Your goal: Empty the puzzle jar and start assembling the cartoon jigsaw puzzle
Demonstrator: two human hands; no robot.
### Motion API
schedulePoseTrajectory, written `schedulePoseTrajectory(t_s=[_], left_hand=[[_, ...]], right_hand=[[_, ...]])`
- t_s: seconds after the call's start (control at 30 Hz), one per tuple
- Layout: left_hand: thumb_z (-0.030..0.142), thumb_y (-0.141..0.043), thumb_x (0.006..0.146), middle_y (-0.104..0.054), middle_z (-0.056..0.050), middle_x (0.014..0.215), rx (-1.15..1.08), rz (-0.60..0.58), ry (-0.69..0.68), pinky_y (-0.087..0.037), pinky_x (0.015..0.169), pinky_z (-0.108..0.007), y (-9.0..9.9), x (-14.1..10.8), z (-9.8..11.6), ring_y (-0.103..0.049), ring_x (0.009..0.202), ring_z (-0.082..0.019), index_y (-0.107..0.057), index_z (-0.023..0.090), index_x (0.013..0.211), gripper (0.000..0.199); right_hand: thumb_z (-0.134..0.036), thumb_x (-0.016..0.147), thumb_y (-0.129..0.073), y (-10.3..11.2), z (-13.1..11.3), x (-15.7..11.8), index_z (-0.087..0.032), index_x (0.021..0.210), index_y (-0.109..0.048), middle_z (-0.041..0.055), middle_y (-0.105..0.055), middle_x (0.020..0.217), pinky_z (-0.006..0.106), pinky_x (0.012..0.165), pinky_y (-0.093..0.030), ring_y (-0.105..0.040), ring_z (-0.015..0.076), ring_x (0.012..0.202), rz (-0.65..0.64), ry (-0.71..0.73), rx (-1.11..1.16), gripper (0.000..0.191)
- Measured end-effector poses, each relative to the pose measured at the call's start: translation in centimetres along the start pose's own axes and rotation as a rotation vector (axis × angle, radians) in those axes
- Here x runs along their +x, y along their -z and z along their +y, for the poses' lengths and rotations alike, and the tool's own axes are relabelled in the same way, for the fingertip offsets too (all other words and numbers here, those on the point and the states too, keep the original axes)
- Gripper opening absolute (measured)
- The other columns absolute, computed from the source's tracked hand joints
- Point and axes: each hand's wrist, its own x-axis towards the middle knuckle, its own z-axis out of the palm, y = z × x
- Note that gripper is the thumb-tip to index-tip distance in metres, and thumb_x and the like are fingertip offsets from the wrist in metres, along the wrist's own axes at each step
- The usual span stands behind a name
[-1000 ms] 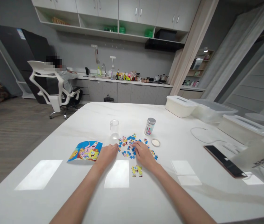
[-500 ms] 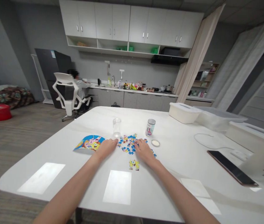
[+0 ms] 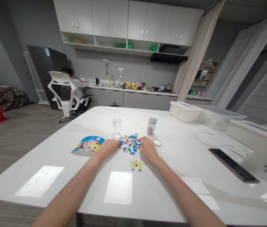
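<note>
Loose jigsaw puzzle pieces point(image 3: 130, 145), mostly blue, lie in a pile on the white table. My left hand point(image 3: 109, 147) is at the pile's left edge, fingers closed together; what they hold, if anything, is too small to make out. At the right edge, my right hand point(image 3: 148, 148) touches pieces with its fingers stretched out and somewhat apart. Closer to me lie joined yellow puzzle pieces point(image 3: 136, 165). A curled cartoon picture sheet point(image 3: 88, 144) rests beside my left hand. Behind the pile stand a clear jar point(image 3: 117, 127) and a printed can point(image 3: 151, 126). A round lid point(image 3: 157, 142) lies by my right hand.
On the right of the table point(image 3: 81, 186) are a phone point(image 3: 234, 165), a white cable point(image 3: 209, 141) and several storage boxes point(image 3: 185, 112). Farther back, a person in a pale top sits on a white chair point(image 3: 63, 91) by the kitchen counter.
My right hand has shifted slightly right and back from the middle of the pile, uncovering pieces there. The left hand stays at the left edge. The camera view has shifted a little.
</note>
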Motion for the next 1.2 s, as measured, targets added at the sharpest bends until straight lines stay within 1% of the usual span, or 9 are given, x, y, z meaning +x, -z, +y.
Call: schedulePoseTrajectory(t_s=[0.17,0.33,0.6,0.7,0.87,1.0,1.07,1.13,1.2], left_hand=[[0.029,-0.039,0.097,-0.071,-0.012,0.087,-0.078,0.033,0.010,-0.050,0.078,-0.035,0.5,-0.3,0.8,-0.069,0.085,-0.025,-0.059,0.018,0.114,0.029],[0.040,-0.045,0.095,-0.071,-0.007,0.082,-0.191,-0.004,-0.114,-0.049,0.078,-0.033,0.4,-0.5,1.5,-0.068,0.082,-0.024,-0.067,0.024,0.107,0.030],[0.033,-0.042,0.095,-0.070,-0.005,0.076,-0.236,-0.028,-0.203,-0.047,0.071,-0.028,1.0,-1.0,2.1,-0.068,0.077,-0.022,-0.067,0.025,0.107,0.030],[0.030,-0.044,0.092,-0.069,-0.004,0.075,-0.268,-0.024,-0.188,-0.047,0.070,-0.027,1.1,-1.1,2.4,-0.067,0.077,-0.021,-0.067,0.024,0.105,0.027],[0.026,-0.049,0.084,-0.068,-0.002,0.072,-0.345,-0.035,-0.184,-0.045,0.068,-0.026,1.2,-1.2,2.5,-0.066,0.072,-0.019,-0.065,0.021,0.100,0.023],[0.022,-0.054,0.074,-0.068,-0.001,0.073,-0.404,-0.071,-0.213,-0.045,0.069,-0.026,1.5,-1.4,1.9,-0.064,0.073,-0.018,-0.064,0.021,0.094,0.022],[0.023,-0.054,0.074,-0.067,0.000,0.070,-0.479,-0.095,-0.211,-0.044,0.068,-0.024,1.6,-1.4,1.5,-0.063,0.069,-0.016,-0.064,0.021,0.092,0.021],[0.024,-0.054,0.073,-0.065,0.001,0.069,-0.545,-0.120,-0.211,-0.043,0.066,-0.023,1.8,-1.5,1.3,-0.061,0.067,-0.015,-0.063,0.020,0.090,0.020],[0.025,-0.054,0.073,-0.065,0.001,0.069,-0.572,-0.139,-0.209,-0.043,0.065,-0.023,2.0,-1.6,1.2,-0.060,0.067,-0.014,-0.062,0.020,0.088,0.018]], right_hand=[[0.004,0.079,-0.043,0.2,0.6,0.2,-0.017,0.098,-0.064,0.0088,-0.063,0.106,0.035,0.091,-0.040,-0.054,0.0215,0.102,0.002,0.080,0.031,0.035],[0.003,0.080,-0.044,0.4,1.5,0.0,-0.016,0.095,-0.066,0.0092,-0.064,0.102,0.035,0.092,-0.039,-0.054,0.0220,0.101,0.007,0.053,0.021,0.032],[0.000,0.081,-0.045,0.3,1.3,-0.4,-0.017,0.095,-0.065,0.0093,-0.064,0.101,0.035,0.090,-0.039,-0.055,0.0220,0.099,0.005,0.074,-0.008,0.030],[0.000,0.081,-0.047,0.4,1.0,-0.5,-0.017,0.097,-0.065,0.0091,-0.063,0.101,0.036,0.091,-0.039,-0.054,0.0221,0.100,-0.004,0.082,-0.021,0.029],[-0.001,0.081,-0.047,1.1,0.1,-0.4,-0.017,0.095,-0.064,0.0089,-0.063,0.102,0.036,0.092,-0.039,-0.055,0.0222,0.101,-0.007,0.067,0.000,0.028],[-0.004,0.083,-0.044,2.3,-1.0,-0.8,-0.019,0.095,-0.063,0.0078,-0.062,0.103,0.035,0.089,-0.042,-0.055,0.0208,0.100,0.078,0.094,0.102,0.027],[-0.005,0.084,-0.044,2.8,-1.1,-1.4,-0.019,0.097,-0.062,0.0077,-0.061,0.103,0.034,0.087,-0.043,-0.055,0.0202,0.098,0.058,0.190,0.122,0.026],[-0.004,0.082,-0.046,3.1,-0.4,-2.0,-0.019,0.098,-0.061,0.0080,-0.060,0.103,0.034,0.087,-0.043,-0.055,0.0207,0.098,0.019,0.300,0.105,0.027],[-0.002,0.081,-0.045,3.1,0.9,-2.3,-0.018,0.098,-0.061,0.0087,-0.060,0.102,0.034,0.085,-0.043,-0.055,0.0208,0.096,0.008,0.305,0.076,0.028]])
